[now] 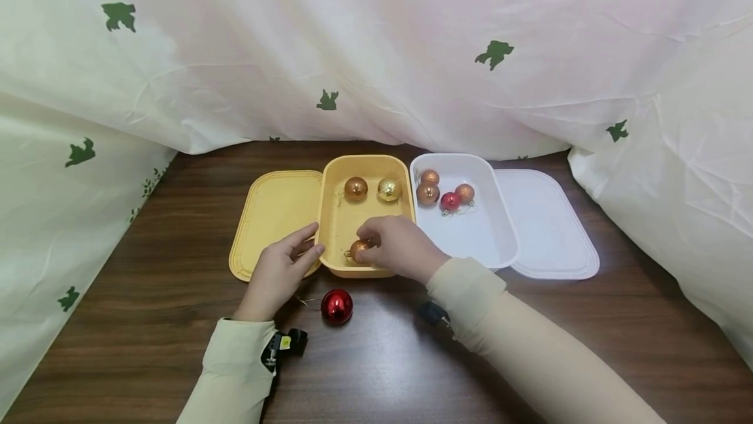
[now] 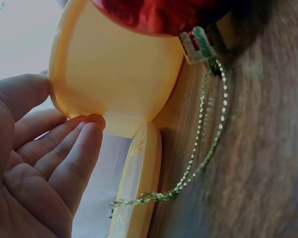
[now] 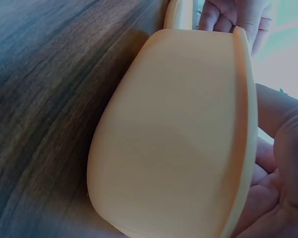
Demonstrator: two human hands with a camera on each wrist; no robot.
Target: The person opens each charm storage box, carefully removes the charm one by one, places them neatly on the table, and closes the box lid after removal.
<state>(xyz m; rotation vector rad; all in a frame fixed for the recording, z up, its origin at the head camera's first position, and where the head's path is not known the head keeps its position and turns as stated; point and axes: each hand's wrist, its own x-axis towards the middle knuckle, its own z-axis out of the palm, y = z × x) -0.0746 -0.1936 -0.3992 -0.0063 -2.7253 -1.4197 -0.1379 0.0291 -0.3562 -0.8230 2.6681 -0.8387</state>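
My right hand [image 1: 406, 247] reaches over the front rim of the yellow box [image 1: 361, 272] and pinches a glittery copper Christmas bauble [image 1: 357, 252] low inside it. In the right wrist view, the box's outer wall [image 3: 169, 134] hides that bauble. My left hand [image 1: 275, 275] touches the box's left rim near the front corner, fingers loosely extended. A brown bauble [image 1: 355, 189] and a gold bauble [image 1: 389, 189] lie toward the back of the box. On the table in front sits a shiny red bauble [image 1: 336, 307], its green-gold cord loop [image 2: 188, 168] trailing left.
A white box [image 1: 506, 241] stands against the yellow one's right side, with several copper and red baubles at its back left. A yellow lid [image 1: 265, 221] lies left of the boxes, a white lid [image 1: 550, 228] right. White cloth [image 1: 376, 38] hangs around the dark wooden table [image 1: 147, 280].
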